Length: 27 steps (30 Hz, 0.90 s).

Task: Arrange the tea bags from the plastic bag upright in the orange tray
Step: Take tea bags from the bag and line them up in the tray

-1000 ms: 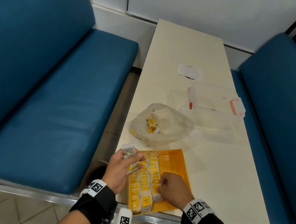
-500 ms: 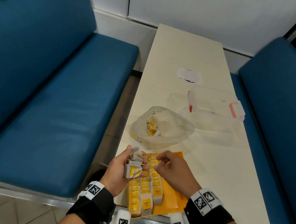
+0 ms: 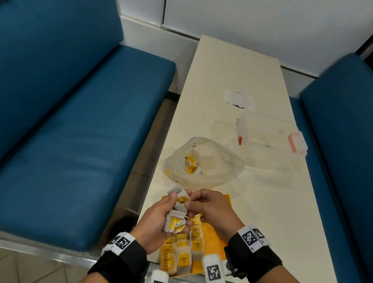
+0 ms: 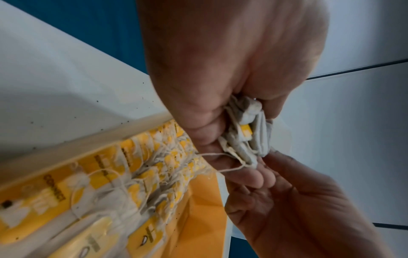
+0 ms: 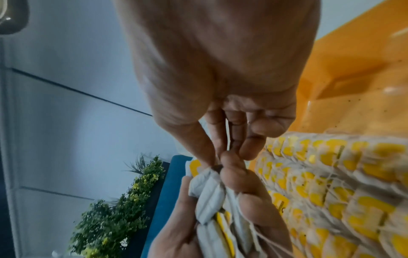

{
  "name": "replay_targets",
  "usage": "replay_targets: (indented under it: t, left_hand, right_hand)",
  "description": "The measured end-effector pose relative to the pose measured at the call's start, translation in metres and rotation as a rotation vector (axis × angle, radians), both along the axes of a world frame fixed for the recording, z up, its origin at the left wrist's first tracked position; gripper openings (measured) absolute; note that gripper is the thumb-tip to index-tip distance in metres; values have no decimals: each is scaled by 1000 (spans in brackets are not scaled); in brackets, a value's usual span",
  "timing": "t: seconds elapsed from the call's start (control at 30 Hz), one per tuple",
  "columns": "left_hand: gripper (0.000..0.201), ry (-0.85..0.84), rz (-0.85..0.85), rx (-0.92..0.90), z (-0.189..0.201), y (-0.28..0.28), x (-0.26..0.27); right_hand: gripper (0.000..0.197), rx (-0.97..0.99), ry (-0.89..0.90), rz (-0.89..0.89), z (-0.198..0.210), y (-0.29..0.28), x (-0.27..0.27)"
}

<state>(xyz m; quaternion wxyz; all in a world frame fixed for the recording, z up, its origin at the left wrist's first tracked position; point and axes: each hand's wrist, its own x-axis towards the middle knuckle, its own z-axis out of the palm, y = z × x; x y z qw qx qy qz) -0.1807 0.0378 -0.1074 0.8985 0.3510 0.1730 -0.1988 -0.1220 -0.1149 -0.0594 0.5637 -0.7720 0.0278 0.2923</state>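
Your left hand (image 3: pixel 155 222) is held above the far end of the orange tray (image 3: pixel 221 228), fingers curled round a bunch of tea bags (image 3: pixel 176 212) with white paper pouches and yellow tags. In the left wrist view the same bunch (image 4: pixel 245 132) sits squeezed between thumb and curled fingers, with thin strings trailing from it.

Your right hand (image 3: pixel 209 208) meets the left one from the right. Its thumb and first fingertips (image 5: pixel 220 151) pinch the top edge of 1 tea bag in the bunch (image 5: pixel 209 193).

The tray lies at the near edge of the cream table (image 3: pixel 258 203), just under both hands. Its left part holds rows of tea bags (image 3: pixel 183 252) standing on edge, packed close together; its right part shows bare orange floor (image 5: pixel 353 108).

Just beyond the tray, on the table, lies the clear plastic bag (image 3: pixel 208 162), crumpled and open, with a few yellow-tagged tea bags (image 3: pixel 193 164) inside.

To the right of the bag lies a clear plastic container (image 3: pixel 268 138) with pink clips. Farther away lies a small white wrapper (image 3: pixel 238 97). Blue padded benches (image 3: pixel 57 137) run along both sides of the table.
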Motion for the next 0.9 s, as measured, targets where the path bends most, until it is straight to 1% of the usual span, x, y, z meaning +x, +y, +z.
replay_targets:
  t: [0.03,0.13,0.23,0.37,0.47,0.53,0.6,0.67,0.73,0.8,0.83,0.9]
  left_hand:
    - [44,-5,-9,-9,1,-1,0]
    - [42,3,-24,-16,1,-3,0]
    - [43,-4,-34,11,-1,-2,-1]
    - [38,-29,-49,68,-1,0,-2]
    - [40,-9,-46,61,0,2,-2]
    - [38,-4,-53,65,0,2,-1]
    - [29,10,-45,74,0,4,0]
    - [23,30,-23,98,-2,7,0]
    - [25,33,0,155,-2,10,-1]
    - [27,-17,8,284,0,12,-2]
    - [29,-55,3,381,0,12,-2]
    - [30,-141,-30,599,2,11,0]
  right_hand:
    - [3,31,20,-4,1,0,-1]
    - [4,91,57,-51,1,2,-2]
    - [2,96,12,-108,0,0,-1]
    - [13,20,-96,-115,-1,-5,5]
    - [15,-2,-106,-91,1,-8,10]
    - [14,12,-99,-86,3,-8,11]
    - [8,3,-116,-82,6,-10,13]
    - [5,-85,-181,-30,9,-13,15]
    - [8,-299,-304,125,10,-18,19]
    - [10,-482,-401,292,11,-24,20]
    - [10,-515,-414,336,13,-26,20]
    - [8,-497,-399,366,15,-30,19]
